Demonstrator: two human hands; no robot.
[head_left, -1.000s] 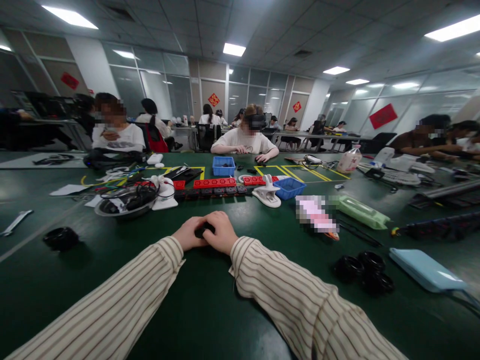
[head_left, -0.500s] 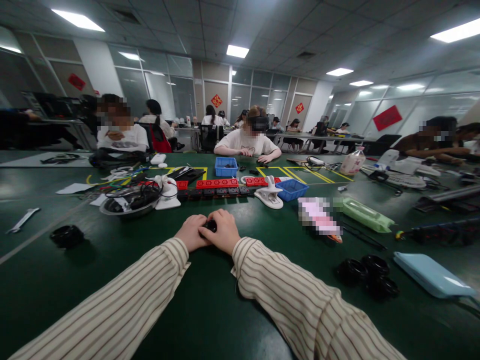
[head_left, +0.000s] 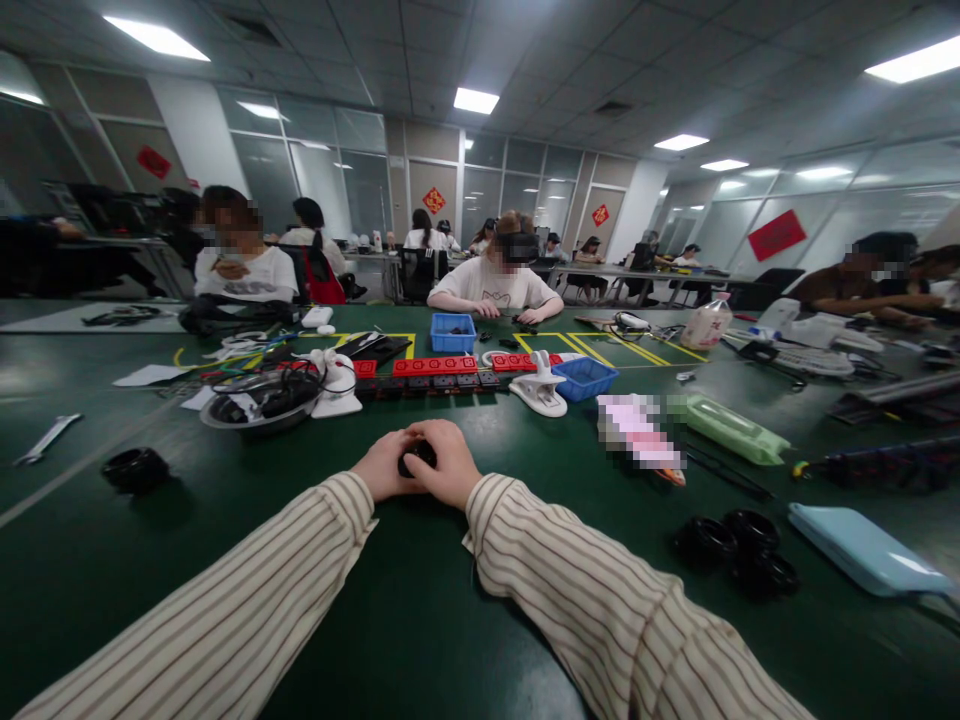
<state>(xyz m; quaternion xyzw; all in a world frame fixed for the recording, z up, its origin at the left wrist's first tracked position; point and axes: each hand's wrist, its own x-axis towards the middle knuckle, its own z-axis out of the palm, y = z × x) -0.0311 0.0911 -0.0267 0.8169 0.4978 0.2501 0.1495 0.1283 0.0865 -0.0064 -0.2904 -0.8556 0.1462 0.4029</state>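
Observation:
My left hand (head_left: 382, 464) and my right hand (head_left: 451, 460) meet in front of me over the green table (head_left: 442, 580). Both are closed around a glossy black round part (head_left: 417, 458), which shows between the fingers and thumbs. Its exact kind cannot be made out, as the hands cover most of it. A similar black ring-shaped part (head_left: 135, 470) lies on the table to the left. Several more black ring-shaped parts (head_left: 750, 530) sit grouped at the right, beyond my right sleeve.
Ahead stand a metal bowl (head_left: 259, 420) of black items, a white clip stand (head_left: 541, 388), red socket strips (head_left: 435, 367) and blue bins (head_left: 583, 380). A wrench (head_left: 46, 440) lies left. At right are a green packet (head_left: 731, 428) and a light-blue case (head_left: 866, 548). A co-worker (head_left: 495, 275) sits opposite.
My fingers and thumbs have shifted around the black part, and more of it shows now. The co-worker's hands opposite have moved slightly.

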